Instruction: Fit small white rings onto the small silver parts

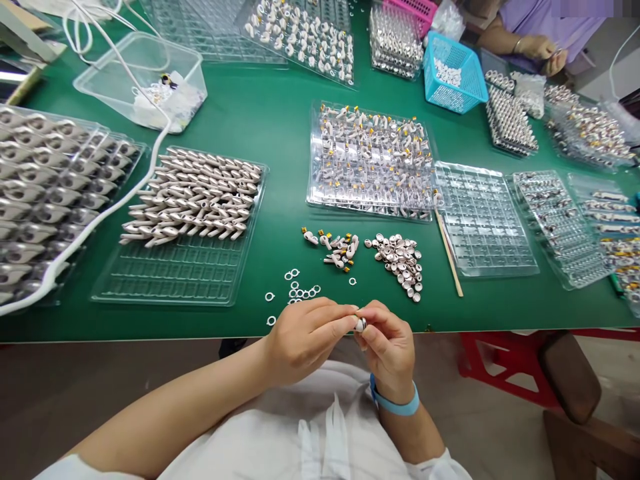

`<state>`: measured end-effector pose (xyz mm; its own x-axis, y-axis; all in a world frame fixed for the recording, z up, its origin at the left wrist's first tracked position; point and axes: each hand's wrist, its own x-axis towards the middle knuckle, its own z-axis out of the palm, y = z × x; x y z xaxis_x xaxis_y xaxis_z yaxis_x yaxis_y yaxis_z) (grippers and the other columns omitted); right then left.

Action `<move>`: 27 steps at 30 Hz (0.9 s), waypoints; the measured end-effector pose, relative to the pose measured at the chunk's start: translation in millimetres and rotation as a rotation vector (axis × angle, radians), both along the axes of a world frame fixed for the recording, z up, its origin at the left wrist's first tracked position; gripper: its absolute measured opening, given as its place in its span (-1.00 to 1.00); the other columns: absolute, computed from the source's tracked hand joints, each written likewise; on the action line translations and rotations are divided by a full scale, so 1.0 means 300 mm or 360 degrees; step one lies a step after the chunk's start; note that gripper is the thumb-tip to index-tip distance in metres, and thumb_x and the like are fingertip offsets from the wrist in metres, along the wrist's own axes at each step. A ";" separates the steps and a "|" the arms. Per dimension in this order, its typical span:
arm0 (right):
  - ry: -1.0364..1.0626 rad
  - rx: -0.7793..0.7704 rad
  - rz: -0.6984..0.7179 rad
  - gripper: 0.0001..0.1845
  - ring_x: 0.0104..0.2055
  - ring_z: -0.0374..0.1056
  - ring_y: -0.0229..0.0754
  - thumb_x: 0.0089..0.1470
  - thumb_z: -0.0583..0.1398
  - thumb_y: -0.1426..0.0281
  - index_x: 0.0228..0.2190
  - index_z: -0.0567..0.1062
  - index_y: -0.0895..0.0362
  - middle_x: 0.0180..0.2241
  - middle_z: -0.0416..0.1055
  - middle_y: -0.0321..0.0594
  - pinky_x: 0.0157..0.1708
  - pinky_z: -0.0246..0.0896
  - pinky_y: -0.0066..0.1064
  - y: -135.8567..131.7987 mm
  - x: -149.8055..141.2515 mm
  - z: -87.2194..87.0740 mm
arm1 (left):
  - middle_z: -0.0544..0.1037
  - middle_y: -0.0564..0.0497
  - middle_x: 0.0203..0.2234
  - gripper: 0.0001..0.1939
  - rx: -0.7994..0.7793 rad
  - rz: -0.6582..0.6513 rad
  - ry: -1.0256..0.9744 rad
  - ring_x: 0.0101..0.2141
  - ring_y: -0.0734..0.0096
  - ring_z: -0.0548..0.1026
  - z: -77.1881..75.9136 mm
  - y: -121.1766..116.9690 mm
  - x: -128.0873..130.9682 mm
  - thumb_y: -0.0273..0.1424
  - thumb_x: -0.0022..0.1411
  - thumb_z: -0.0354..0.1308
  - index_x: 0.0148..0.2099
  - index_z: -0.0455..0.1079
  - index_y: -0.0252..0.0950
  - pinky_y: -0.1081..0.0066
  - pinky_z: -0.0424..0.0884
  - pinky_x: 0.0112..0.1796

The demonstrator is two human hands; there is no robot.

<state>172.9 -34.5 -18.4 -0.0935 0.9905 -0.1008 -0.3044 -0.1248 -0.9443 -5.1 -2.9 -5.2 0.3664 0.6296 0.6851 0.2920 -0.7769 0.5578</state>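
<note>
Between my fingertips, just over the table's front edge, is a small white earbud (360, 325) with a dark band. My left hand (311, 335) pinches it from the left, its fingers stretched together over the top. From the other side, my right hand (390, 347) grips the same piece with thumb and fingers; a blue band circles that wrist. Thin white rings (295, 293) lie beyond my left hand. Past my fingertips is a loose heap of earbud pieces (343, 250) with orange tabs, and to its right a pile of small silvery caps (400, 263).
A stacked tray of earbud parts (373, 160) lies ahead, beside a clear tray (487, 220) and a wooden stick (450, 257). Leftward are a tray of metallic stem shells (170, 273), a white cable (107, 212) and a plastic tub (115, 87). Across the table, a person's hands (543, 53) work near a blue basket (455, 100).
</note>
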 end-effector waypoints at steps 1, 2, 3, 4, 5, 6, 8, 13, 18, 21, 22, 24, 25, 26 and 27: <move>-0.0003 -0.0004 0.0000 -0.83 -0.55 0.25 -0.39 0.08 0.30 0.34 -0.24 0.63 0.04 -0.40 0.33 -0.29 -0.60 0.18 -0.51 -0.001 0.000 0.000 | 0.64 -0.20 -0.24 -0.76 -0.0005 -0.0004 -0.0011 -0.29 0.36 0.60 0.000 0.000 0.001 -0.60 0.32 -0.01 -0.01 0.37 -0.37 0.40 0.58 -0.33; -0.0010 -0.0011 0.0000 -0.83 -0.55 0.25 -0.38 0.09 0.30 0.34 -0.23 0.63 0.04 -0.40 0.34 -0.28 -0.60 0.20 -0.51 -0.003 0.001 0.000 | 0.64 -0.20 -0.25 -0.76 -0.0009 -0.0008 -0.0023 -0.28 0.36 0.60 0.001 -0.001 0.002 -0.60 0.32 -0.01 -0.02 0.37 -0.37 0.40 0.58 -0.32; -0.0014 -0.0016 -0.0001 -0.83 -0.54 0.26 -0.38 0.09 0.30 0.34 -0.23 0.63 0.04 -0.40 0.35 -0.27 -0.60 0.22 -0.50 -0.005 0.001 -0.001 | 0.64 -0.20 -0.25 -0.77 -0.0013 -0.0012 -0.0035 -0.28 0.35 0.60 0.001 -0.001 0.003 -0.61 0.32 0.00 -0.02 0.37 -0.38 0.39 0.58 -0.32; -0.0017 -0.0020 -0.0002 -0.83 -0.54 0.27 -0.37 0.10 0.29 0.34 -0.23 0.63 0.04 -0.39 0.35 -0.27 -0.60 0.23 -0.50 -0.007 0.002 -0.003 | 0.64 -0.21 -0.25 -0.77 -0.0015 -0.0013 -0.0042 -0.28 0.35 0.60 0.001 -0.001 0.004 -0.61 0.31 0.01 -0.02 0.38 -0.39 0.39 0.58 -0.32; -0.0016 -0.0021 -0.0003 -0.82 -0.54 0.27 -0.37 0.10 0.29 0.34 -0.22 0.63 0.04 -0.39 0.35 -0.27 -0.59 0.24 -0.50 -0.009 0.003 -0.005 | 0.64 -0.21 -0.25 -0.77 -0.0011 -0.0012 -0.0045 -0.28 0.34 0.60 0.001 -0.001 0.005 -0.61 0.31 0.01 -0.03 0.38 -0.40 0.39 0.58 -0.32; -0.0012 -0.0018 -0.0001 -0.82 -0.53 0.28 -0.36 0.11 0.29 0.35 -0.22 0.63 0.04 -0.39 0.35 -0.27 -0.59 0.24 -0.50 -0.011 0.004 -0.006 | 0.64 -0.21 -0.25 -0.77 -0.0009 -0.0011 -0.0043 -0.28 0.34 0.60 0.001 -0.001 0.005 -0.62 0.30 0.02 -0.03 0.38 -0.40 0.39 0.58 -0.32; -0.0005 -0.0009 0.0008 -0.82 -0.53 0.28 -0.37 0.12 0.28 0.36 -0.21 0.63 0.04 -0.39 0.35 -0.27 -0.58 0.25 -0.50 -0.012 0.006 -0.009 | 0.64 -0.21 -0.26 -0.78 0.0002 -0.0006 -0.0038 -0.29 0.34 0.60 0.001 -0.002 0.006 -0.62 0.30 0.02 -0.04 0.39 -0.41 0.39 0.58 -0.33; 0.0004 0.0020 0.0026 -0.81 -0.53 0.29 -0.38 0.13 0.27 0.38 -0.19 0.63 0.04 -0.39 0.35 -0.28 -0.58 0.25 -0.51 -0.009 0.004 -0.009 | 0.64 -0.22 -0.26 -0.79 0.0025 0.0006 -0.0021 -0.30 0.34 0.59 -0.002 -0.003 0.003 -0.60 0.32 0.01 -0.04 0.39 -0.42 0.39 0.57 -0.34; -0.0021 0.0047 0.0031 -0.80 -0.52 0.30 -0.37 0.13 0.27 0.40 -0.18 0.63 0.03 -0.39 0.36 -0.28 -0.58 0.26 -0.51 -0.005 0.002 -0.006 | 0.64 -0.23 -0.27 -0.79 0.0052 0.0023 0.0001 -0.31 0.32 0.58 -0.001 0.001 0.000 -0.61 0.31 0.03 -0.05 0.40 -0.44 0.38 0.57 -0.35; -0.0080 0.0079 0.0039 -0.79 -0.51 0.31 -0.37 0.13 0.26 0.42 -0.18 0.62 0.02 -0.38 0.38 -0.27 -0.58 0.26 -0.50 -0.006 0.007 -0.003 | 0.63 -0.25 -0.28 -0.80 0.0069 0.0012 0.0018 -0.31 0.30 0.58 0.002 0.004 -0.002 -0.61 0.30 0.04 -0.07 0.42 -0.47 0.37 0.57 -0.36; -0.0105 0.0093 0.0038 -0.79 -0.51 0.31 -0.37 0.14 0.26 0.43 -0.17 0.62 0.02 -0.38 0.39 -0.27 -0.57 0.26 -0.50 -0.006 0.009 -0.002 | 0.63 -0.25 -0.28 -0.80 0.0076 0.0010 0.0028 -0.31 0.30 0.58 0.002 0.005 -0.003 -0.62 0.29 0.04 -0.07 0.42 -0.47 0.36 0.57 -0.36; -0.0160 0.0121 0.0038 -0.77 -0.50 0.32 -0.36 0.14 0.25 0.46 -0.17 0.62 0.01 -0.36 0.41 -0.26 -0.56 0.27 -0.50 -0.008 0.013 0.000 | 0.63 -0.25 -0.27 -0.80 0.0082 0.0009 0.0046 -0.31 0.29 0.58 0.000 0.005 -0.006 -0.62 0.29 0.04 -0.07 0.42 -0.47 0.36 0.57 -0.35; -0.0187 0.0135 0.0034 -0.76 -0.49 0.32 -0.36 0.14 0.25 0.47 -0.16 0.62 0.01 -0.35 0.41 -0.25 -0.55 0.28 -0.50 -0.009 0.015 0.002 | 0.63 -0.25 -0.27 -0.80 0.0080 0.0010 0.0054 -0.31 0.29 0.57 -0.002 0.005 -0.008 -0.61 0.29 0.04 -0.07 0.42 -0.46 0.36 0.56 -0.35; -0.0215 0.0149 0.0031 -0.75 -0.49 0.33 -0.36 0.14 0.24 0.48 -0.15 0.61 0.00 -0.34 0.42 -0.25 -0.54 0.28 -0.50 -0.009 0.016 0.003 | 0.63 -0.25 -0.26 -0.80 0.0077 0.0010 0.0061 -0.31 0.29 0.57 -0.003 0.005 -0.009 -0.61 0.29 0.04 -0.07 0.43 -0.46 0.35 0.56 -0.35; -0.0245 0.0166 0.0026 -0.74 -0.48 0.33 -0.36 0.14 0.24 0.49 -0.15 0.61 0.00 -0.33 0.42 -0.25 -0.54 0.29 -0.49 -0.010 0.017 0.006 | 0.63 -0.25 -0.26 -0.80 0.0073 0.0012 0.0066 -0.31 0.29 0.57 -0.005 0.004 -0.010 -0.60 0.30 0.03 -0.07 0.42 -0.45 0.35 0.56 -0.35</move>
